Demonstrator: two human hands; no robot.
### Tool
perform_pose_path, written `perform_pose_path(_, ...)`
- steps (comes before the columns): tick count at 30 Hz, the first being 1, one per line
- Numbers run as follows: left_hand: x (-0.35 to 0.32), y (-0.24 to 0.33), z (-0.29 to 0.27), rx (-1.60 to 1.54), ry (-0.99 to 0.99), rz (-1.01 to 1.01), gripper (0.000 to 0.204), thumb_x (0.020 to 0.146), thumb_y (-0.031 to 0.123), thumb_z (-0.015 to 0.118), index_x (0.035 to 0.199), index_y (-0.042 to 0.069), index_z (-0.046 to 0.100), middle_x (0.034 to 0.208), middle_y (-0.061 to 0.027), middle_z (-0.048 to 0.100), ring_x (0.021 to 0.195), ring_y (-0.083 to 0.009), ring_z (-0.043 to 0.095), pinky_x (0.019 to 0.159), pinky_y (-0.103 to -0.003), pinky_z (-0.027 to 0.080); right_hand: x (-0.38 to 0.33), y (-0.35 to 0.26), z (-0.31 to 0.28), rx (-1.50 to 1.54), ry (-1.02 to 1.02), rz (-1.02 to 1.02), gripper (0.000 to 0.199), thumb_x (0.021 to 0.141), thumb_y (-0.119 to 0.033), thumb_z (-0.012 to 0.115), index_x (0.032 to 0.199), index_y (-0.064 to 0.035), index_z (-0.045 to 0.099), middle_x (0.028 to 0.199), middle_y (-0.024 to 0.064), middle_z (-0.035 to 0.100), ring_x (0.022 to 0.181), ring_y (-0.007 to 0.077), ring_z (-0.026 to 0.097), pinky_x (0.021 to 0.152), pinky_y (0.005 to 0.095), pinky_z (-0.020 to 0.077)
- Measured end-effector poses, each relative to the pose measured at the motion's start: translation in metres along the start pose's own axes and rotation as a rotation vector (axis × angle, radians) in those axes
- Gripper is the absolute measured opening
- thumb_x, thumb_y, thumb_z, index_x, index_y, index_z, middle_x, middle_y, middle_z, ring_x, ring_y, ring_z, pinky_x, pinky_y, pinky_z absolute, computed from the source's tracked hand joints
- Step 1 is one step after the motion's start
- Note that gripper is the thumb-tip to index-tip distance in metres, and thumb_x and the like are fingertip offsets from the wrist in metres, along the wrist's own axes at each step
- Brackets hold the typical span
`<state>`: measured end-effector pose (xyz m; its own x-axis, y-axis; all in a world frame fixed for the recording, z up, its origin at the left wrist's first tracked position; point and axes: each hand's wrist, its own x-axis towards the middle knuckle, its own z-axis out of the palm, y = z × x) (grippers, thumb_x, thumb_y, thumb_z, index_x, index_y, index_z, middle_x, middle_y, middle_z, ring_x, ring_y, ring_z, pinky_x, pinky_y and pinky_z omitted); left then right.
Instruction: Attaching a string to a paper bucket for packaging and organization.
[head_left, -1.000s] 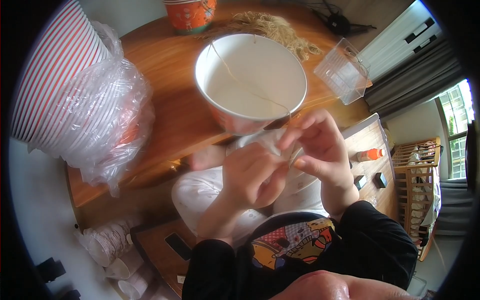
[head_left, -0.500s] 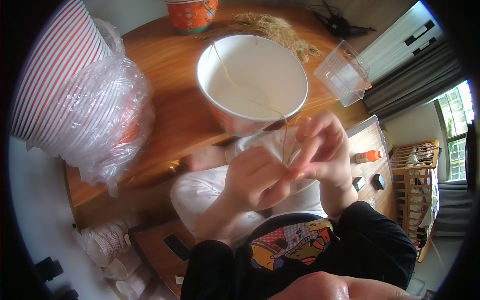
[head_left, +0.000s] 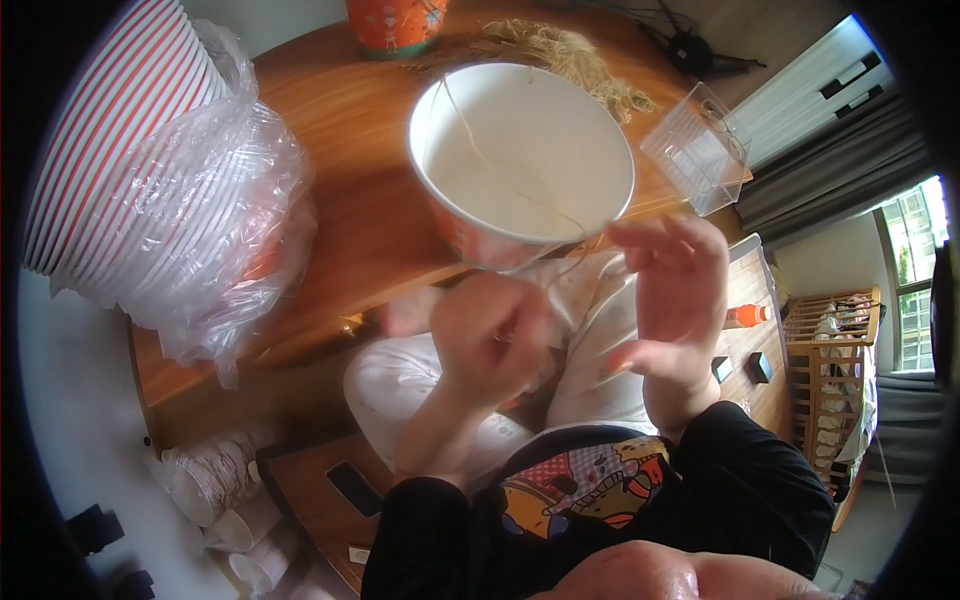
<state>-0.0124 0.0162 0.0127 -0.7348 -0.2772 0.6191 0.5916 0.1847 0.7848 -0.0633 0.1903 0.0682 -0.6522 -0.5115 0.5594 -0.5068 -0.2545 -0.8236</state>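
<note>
A large white-lined paper bucket (head_left: 520, 150) with an orange outside stands at the near table edge. Thin tan twine (head_left: 478, 148) hangs from its left rim, crosses the inside and comes out over the near right rim. My left hand (head_left: 492, 335), below the bucket, is curled closed and somewhat blurred; what it holds, if anything, cannot be made out. The loose twine runs down close to it. To the right, my right hand (head_left: 682, 300) is raised with thumb and fingers apart, holding nothing visible, beside the bucket's near right rim.
On the left leans a tall stack of nested paper buckets (head_left: 120, 130) partly wrapped in clear plastic (head_left: 215, 190). Behind are an orange bucket (head_left: 396, 25) and a heap of tan twine (head_left: 560, 60). A clear plastic box (head_left: 695, 150) sits right. A phone (head_left: 354, 488) lies lower left.
My hands, pinched together at the twine before, have parted. The left has moved left and curled; the right has opened and shifted right. The view has shifted slightly.
</note>
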Motion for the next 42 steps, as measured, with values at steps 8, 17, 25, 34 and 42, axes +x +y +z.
perform_pose_path(8,-0.003,-0.012,-0.004,-0.263,0.037,-0.287,0.014,0.084,0.0,0.06,0.07,0.0,0.062,0.06,-0.0013,0.058,0.051,-0.0056,0.047,0.047,-0.022,0.034,-0.001,0.011,0.0,-0.056,0.046,-0.131,0.076,0.067,-0.011,0.086,0.128,-0.006,0.041,0.123,0.015,0.054,0.115,0.0228,0.051,0.09,0.031,0.0355)
perform_pose_path(17,-0.001,-0.013,-0.005,-0.35,0.057,-0.352,0.017,0.089,0.001,0.058,0.072,-0.001,0.061,0.065,-0.0009,0.061,0.057,-0.0039,0.05,0.051,-0.021,0.036,0.01,0.008,0.007,-0.416,0.11,-0.288,0.06,0.07,-0.002,0.075,0.121,-0.0052,0.046,0.12,0.0168,0.059,0.11,0.0265,0.054,0.091,0.0362,0.0393)
perform_pose_path(25,0.001,-0.016,0.003,-0.411,0.091,-0.375,0.018,0.097,0.008,0.056,0.086,-0.002,0.066,0.072,-0.0023,0.065,0.054,-0.0026,0.049,0.051,-0.018,0.036,0.053,-0.012,0.022,-0.918,-0.196,-0.368,0.049,0.07,0.004,0.064,0.119,-0.0028,0.057,0.108,0.0067,0.069,0.091,0.0213,0.064,0.082,0.0344,0.0413)
perform_pose_path(34,0.001,-0.018,0.004,-0.385,0.098,-0.326,0.013,0.096,0.005,0.058,0.098,-0.003,0.069,0.079,-0.0059,0.071,0.056,-0.0048,0.058,0.052,-0.018,0.044,0.053,-0.01,0.033,-0.96,-0.2,-0.357,0.05,0.071,0.006,0.064,0.119,-0.0027,0.056,0.1,0.0045,0.069,0.077,0.0186,0.065,0.073,0.033,0.0406)
perform_pose_path(42,0.0,-0.014,0.004,-0.41,0.143,-0.349,0.015,0.097,0.008,0.059,0.094,-0.003,0.069,0.081,-0.0068,0.071,0.056,-0.0051,0.058,0.051,-0.018,0.045,0.055,-0.002,0.038,-0.853,-0.11,-0.292,0.047,0.073,0.008,0.06,0.119,-0.0021,0.056,0.099,0.0061,0.07,0.077,0.0201,0.067,0.076,0.0337,0.0447)
